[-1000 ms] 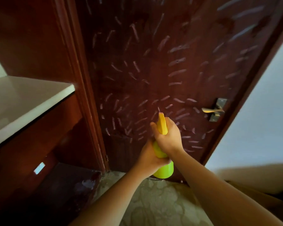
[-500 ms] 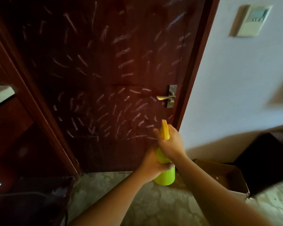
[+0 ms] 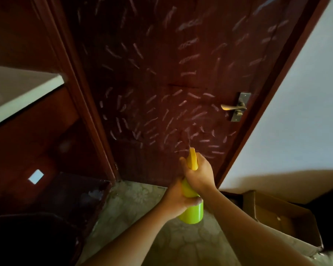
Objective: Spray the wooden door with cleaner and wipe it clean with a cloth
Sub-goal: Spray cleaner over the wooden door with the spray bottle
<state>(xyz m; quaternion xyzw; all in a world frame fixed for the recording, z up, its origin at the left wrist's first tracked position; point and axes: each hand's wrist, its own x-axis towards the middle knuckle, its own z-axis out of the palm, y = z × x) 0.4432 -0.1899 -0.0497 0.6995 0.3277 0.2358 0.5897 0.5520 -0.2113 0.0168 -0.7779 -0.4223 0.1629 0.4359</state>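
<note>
The dark wooden door (image 3: 161, 77) fills the upper middle of the head view, covered with many short whitish streaks. A brass handle (image 3: 235, 107) sits on its right side. In front of the door's lower part I hold a yellow-green spray bottle (image 3: 192, 210) upright, its yellow nozzle pointing at the door. My left hand (image 3: 178, 200) wraps the bottle's body from the left. My right hand (image 3: 200, 173) grips the yellow spray head on top. No cloth is in view.
A white countertop (image 3: 17, 89) over a dark wooden cabinet stands at the left. A pale wall (image 3: 296, 112) runs along the right. An open cardboard box (image 3: 277, 217) lies on the patterned floor (image 3: 138, 204) at the lower right. A dark object occupies the lower left.
The view has swung back left and tilted, so the countertop shows again. Both hands stay on the bottle, which keeps pointing at the door's lower part.
</note>
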